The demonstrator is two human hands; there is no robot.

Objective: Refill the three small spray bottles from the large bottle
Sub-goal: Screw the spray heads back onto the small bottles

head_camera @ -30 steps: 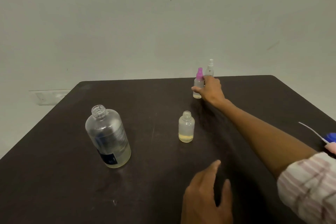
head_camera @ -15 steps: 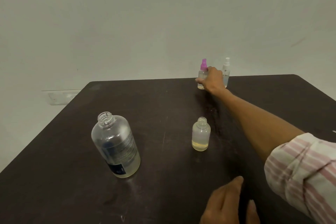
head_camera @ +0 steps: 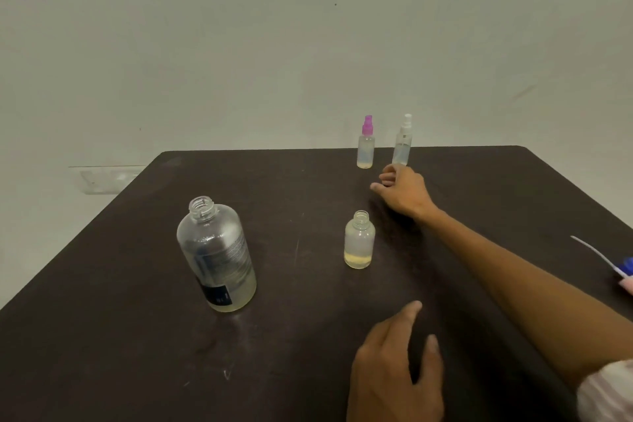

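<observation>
The large clear bottle [head_camera: 216,259] stands uncapped at left of centre on the dark table [head_camera: 137,336], with a little yellowish liquid at its bottom. A small uncapped bottle [head_camera: 359,240] stands mid-table, a shallow layer of liquid inside. At the far edge stand a small bottle with a pink sprayer [head_camera: 365,144] and a slimmer one with a white sprayer [head_camera: 402,142]. My right hand [head_camera: 402,192] hovers just in front of those two, fingers loose, holding nothing. My left hand [head_camera: 394,367] rests on the table near me, fingers relaxed.
A blue sprayer head with a long white dip tube [head_camera: 613,262] lies at the table's right edge. A pale wall rises directly behind the table's far edge.
My right hand has let go of the pink-topped bottle at the far edge and drawn back toward me. The left hand stayed on the table.
</observation>
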